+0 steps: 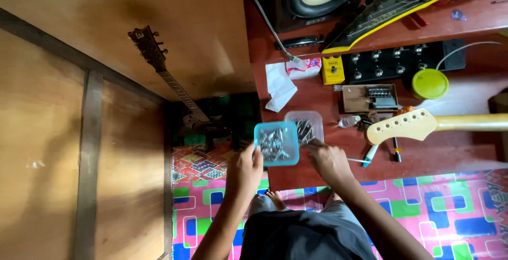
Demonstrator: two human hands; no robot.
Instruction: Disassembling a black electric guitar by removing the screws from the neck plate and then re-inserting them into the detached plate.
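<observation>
The left hand (244,166) grips the blue tub (276,143) of metal parts steady at the table (450,154) edge while the right hand (328,159), just beside the tub, pinches something too small to tell.

red table (450,154), guitar neck (423,124), clear tub (308,125), yellow pedal (333,70)

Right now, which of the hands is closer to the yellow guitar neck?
The right hand. It rests at the clear tub, just left of the guitar neck. The left hand holds the blue tub, farther away.
</observation>
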